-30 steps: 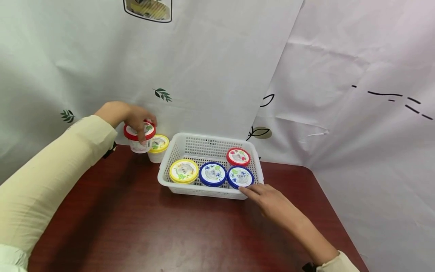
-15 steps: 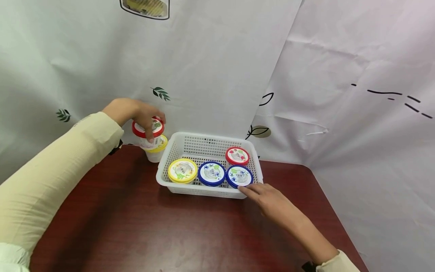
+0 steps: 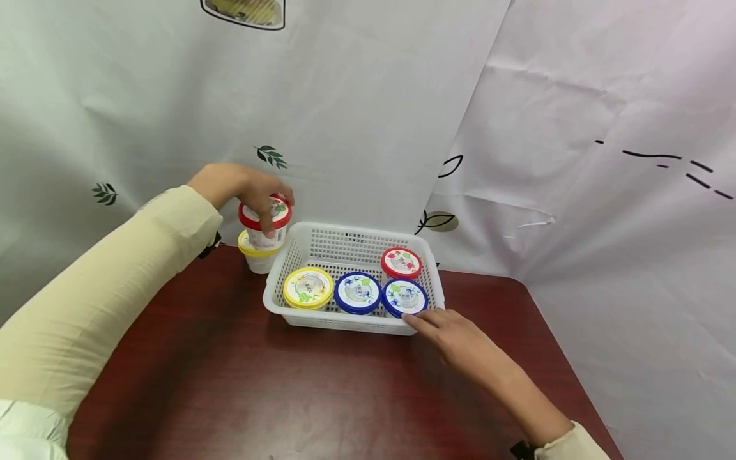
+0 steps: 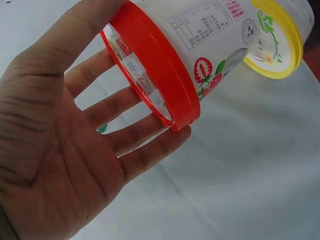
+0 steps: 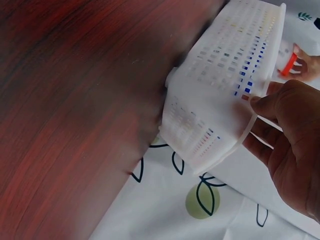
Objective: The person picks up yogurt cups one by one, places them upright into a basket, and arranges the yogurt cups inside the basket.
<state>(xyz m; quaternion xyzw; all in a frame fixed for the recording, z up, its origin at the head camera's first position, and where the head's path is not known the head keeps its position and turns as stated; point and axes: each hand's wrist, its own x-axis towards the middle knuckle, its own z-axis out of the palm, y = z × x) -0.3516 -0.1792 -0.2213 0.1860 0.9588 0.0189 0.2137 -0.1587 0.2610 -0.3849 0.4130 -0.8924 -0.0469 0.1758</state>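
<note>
My left hand [image 3: 253, 188] grips a plastic tub with a red lid [image 3: 250, 220], its fingertips around the lid's edge. Strawberry pictures show on this tub [image 4: 210, 60] in the left wrist view. Overlapped by it in the head view, a yellow-lidded tub [image 3: 259, 263] stands on the table left of the white basket [image 3: 351, 324]. At the basket's front right corner, my right hand [image 3: 460, 342] pinches the rim, thumb against the outer wall and fingers over the edge. The same hand [image 5: 295, 145] partly hides the rim in the right wrist view.
Inside the basket are a yellow-lidded tub [image 3: 308, 289], two blue-lidded tubs [image 3: 358, 292] along the front and another red-lidded tub [image 3: 401, 262] at the back right. The dark red table [image 3: 322, 396] meets a hanging printed white sheet [image 3: 368, 128] behind.
My left hand has carried the red-lidded tub to the right, towards the basket, passing across the yellow-lidded tub. The right hand stays at the basket's corner.
</note>
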